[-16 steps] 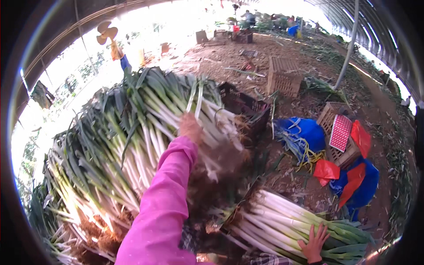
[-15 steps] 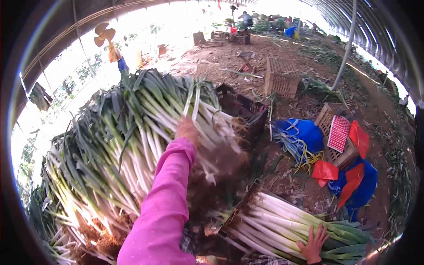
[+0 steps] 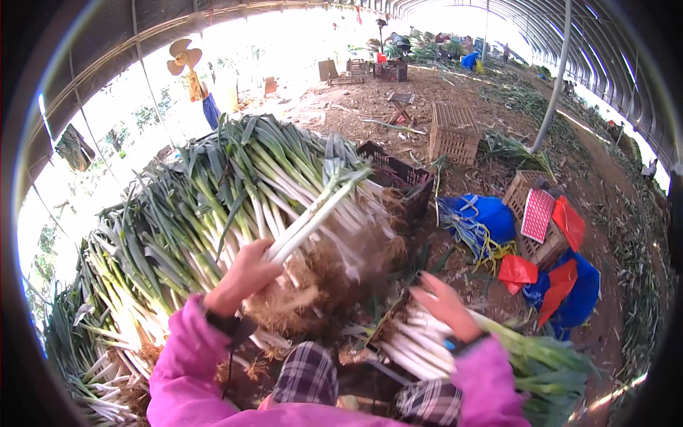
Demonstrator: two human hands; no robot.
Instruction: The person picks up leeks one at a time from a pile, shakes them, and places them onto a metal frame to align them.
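Observation:
My left hand [image 3: 247,276] is closed around the white lower end of a leek stalk or two [image 3: 313,217], raised at a slant, green ends pointing up and right. Behind and left of it lies a large heap of leeks [image 3: 213,206], white stems and shaggy brown roots toward me, dark green leaves away. My right hand [image 3: 447,307] hovers palm down, fingers stretched out, above the root end of a bundle of cleaned leeks [image 3: 420,349] at lower right. A small dark thing shows at its fingertips, too blurred to name.
A black crate [image 3: 409,178] stands beyond the heap, a brown crate [image 3: 454,135] farther back. To the right are a blue sack [image 3: 487,217], yellow and pale ties, red bags [image 3: 518,270] and a tilted crate [image 3: 533,242]. My knees [image 3: 307,373] are below; a metal post [image 3: 556,78] rises behind.
My left hand has drawn back from the heap toward me, bringing leek along. The right hand has lifted off the cleaned bundle's leaves and moved left, toward its root end.

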